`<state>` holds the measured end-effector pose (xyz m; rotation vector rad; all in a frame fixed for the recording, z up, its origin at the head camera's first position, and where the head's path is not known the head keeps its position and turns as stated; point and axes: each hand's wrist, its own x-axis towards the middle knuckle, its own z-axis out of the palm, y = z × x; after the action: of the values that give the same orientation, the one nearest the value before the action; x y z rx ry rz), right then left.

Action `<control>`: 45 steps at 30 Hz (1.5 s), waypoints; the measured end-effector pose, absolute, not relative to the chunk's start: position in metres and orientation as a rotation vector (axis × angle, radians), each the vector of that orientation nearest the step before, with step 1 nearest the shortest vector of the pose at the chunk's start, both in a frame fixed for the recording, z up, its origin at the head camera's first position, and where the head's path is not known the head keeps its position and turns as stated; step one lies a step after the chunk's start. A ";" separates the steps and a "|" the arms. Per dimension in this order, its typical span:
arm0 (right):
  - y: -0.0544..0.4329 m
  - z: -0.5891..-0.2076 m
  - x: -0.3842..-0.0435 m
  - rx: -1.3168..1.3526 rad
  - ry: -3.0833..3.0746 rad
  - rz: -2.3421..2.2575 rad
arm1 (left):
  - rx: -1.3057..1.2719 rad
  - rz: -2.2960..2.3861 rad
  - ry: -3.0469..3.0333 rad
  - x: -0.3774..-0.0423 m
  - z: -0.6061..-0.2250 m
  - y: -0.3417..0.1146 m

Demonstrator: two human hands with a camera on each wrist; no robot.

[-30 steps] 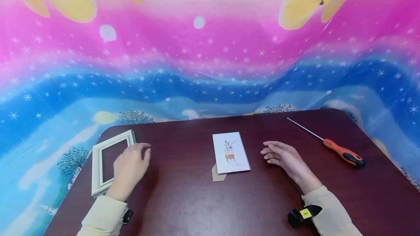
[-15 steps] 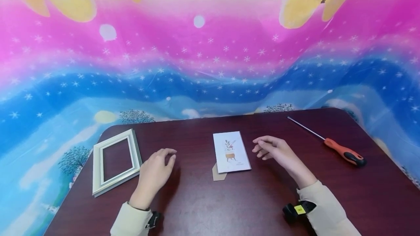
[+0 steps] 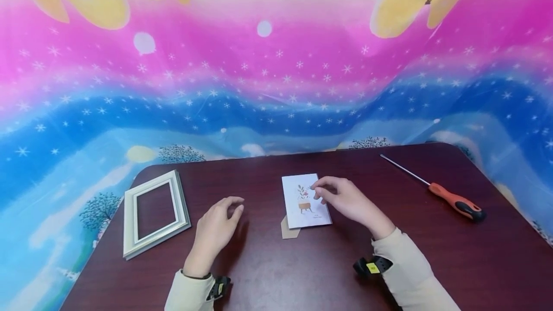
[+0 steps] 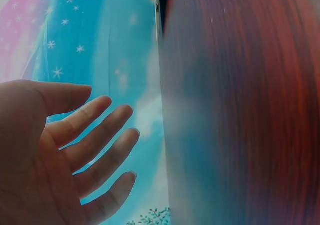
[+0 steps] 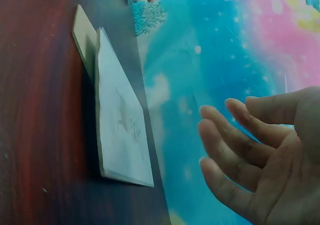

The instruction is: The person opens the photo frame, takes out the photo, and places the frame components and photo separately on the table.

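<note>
A white card with a potted-plant print [image 3: 294,212] lies mid-table, propped a little off the wood in the right wrist view. From under its lower left corner sticks a tan cardboard piece [image 3: 290,230]. My right hand [image 3: 347,200] hovers over the card's right edge, fingers relaxed and holding nothing. To the left of the card, my left hand [image 3: 217,229] is held above the table, also with nothing in it; its fingers are spread loosely in the left wrist view. A cream picture frame [image 3: 181,215] lies flat beyond it, its opening showing bare table.
At the right lies a screwdriver [image 3: 453,200] with an orange and black handle, its shaft aimed at the back edge. A colourful snowflake-printed cloth [image 3: 276,95] hangs behind the dark wooden table [image 3: 268,272].
My left hand has moved right, away from the picture frame. My right hand has moved left, from beside the card to over its edge. Card, picture frame and screwdriver stay put.
</note>
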<state>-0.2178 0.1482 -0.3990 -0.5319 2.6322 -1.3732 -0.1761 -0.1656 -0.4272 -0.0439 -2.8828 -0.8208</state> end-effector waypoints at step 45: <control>0.116 -0.427 -0.193 -0.968 2.995 -0.450 | -0.218 -0.600 -2.980 -0.169 -0.431 -0.149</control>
<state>-0.1932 0.1164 -0.4274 -0.9680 2.9950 -0.4503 -0.1687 -0.1488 -0.4307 -0.2177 -2.9800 -0.5998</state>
